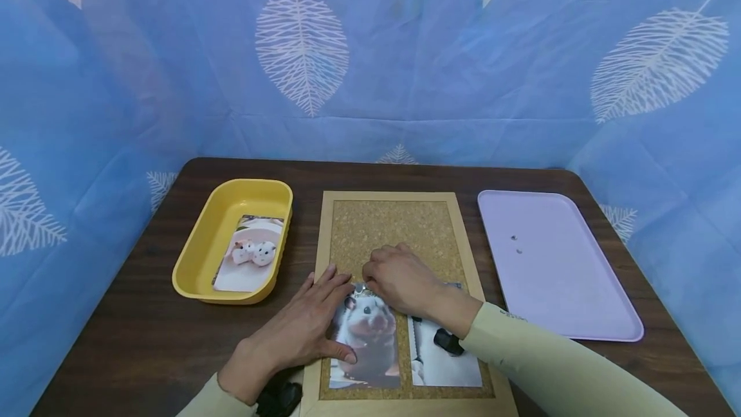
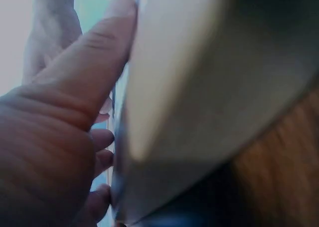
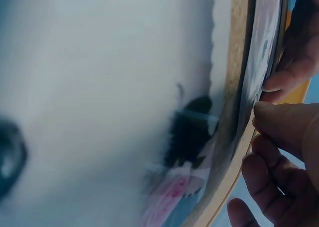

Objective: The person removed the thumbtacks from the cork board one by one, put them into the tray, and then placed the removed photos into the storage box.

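My left hand (image 1: 303, 322) lies across the left side of a photo of a hamster (image 1: 370, 333), fingers fairly straight and thumb extended over the picture. The photo is on a wood-framed cork board (image 1: 393, 227). Curled at the photo's top edge is my right hand (image 1: 405, 282); its thumb (image 3: 284, 124) presses there in the right wrist view. I cannot tell whether a small thing is under or between those fingers. A second photo (image 1: 446, 365), mostly white, lies on the board to the right, partly covered by my right forearm and wrist camera.
A yellow tray (image 1: 199, 262) on the left holds a photo of two white animals (image 1: 251, 262). On the right, a lilac tray (image 1: 570, 275) bears two tiny shiny pieces (image 1: 514, 237). All stand on a dark wooden table (image 1: 116, 340), before a blue leaf-patterned cloth.
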Demonstrator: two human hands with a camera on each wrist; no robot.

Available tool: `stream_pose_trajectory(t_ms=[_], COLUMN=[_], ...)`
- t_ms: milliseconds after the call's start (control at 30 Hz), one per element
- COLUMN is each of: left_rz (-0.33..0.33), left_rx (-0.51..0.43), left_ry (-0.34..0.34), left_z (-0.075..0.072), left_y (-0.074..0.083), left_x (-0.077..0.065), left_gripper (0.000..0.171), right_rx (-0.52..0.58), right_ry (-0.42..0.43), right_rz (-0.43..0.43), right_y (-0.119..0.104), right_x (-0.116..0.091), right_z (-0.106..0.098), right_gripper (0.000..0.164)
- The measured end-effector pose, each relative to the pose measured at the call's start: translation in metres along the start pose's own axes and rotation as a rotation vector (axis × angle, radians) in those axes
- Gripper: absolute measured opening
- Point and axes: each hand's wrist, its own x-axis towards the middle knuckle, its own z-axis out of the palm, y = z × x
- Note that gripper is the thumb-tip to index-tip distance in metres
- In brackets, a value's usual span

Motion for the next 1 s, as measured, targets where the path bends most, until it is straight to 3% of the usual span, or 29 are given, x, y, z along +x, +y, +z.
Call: stream_pose_trajectory(t_ms=[133, 367, 667, 833, 1000], left_rz=[0.02, -0.003, 0.014, 0.003, 0.002], left_rx=[0.032, 0.083, 0.082, 0.08, 0.078], left_ry=[-0.01, -0.102, -0.084, -0.098, -0.097], left_z=[0.003, 0.0054, 0.0049, 0.0041, 0.0039], left_y=[-0.0039, -0.0059, -0.004, -0.0038, -0.0038], left_x=[-0.0032, -0.0079, -0.0087, -0.0083, -0.0085], left_gripper=[0.121, 0.13, 0.13, 0.131, 0.13], right_rx=[0.014, 0.017, -0.282, -0.348, -0.389], right_ry=[-0.009, -0.008, 0.098, 0.161, 0.166], right_rz=[0.005, -0.005, -0.171, -0.255, -0.321], right_y=[0.0017, 0.0043, 0.0082, 0.0086, 0.0074], right_x=[-0.0005, -0.0015, -0.001, 0.0006, 0.0026], right_z=[0.0025, 0.0056, 0.004, 0.0046, 0.0045], right_gripper=[0.01, 0.01, 0.016, 0.016, 0.018])
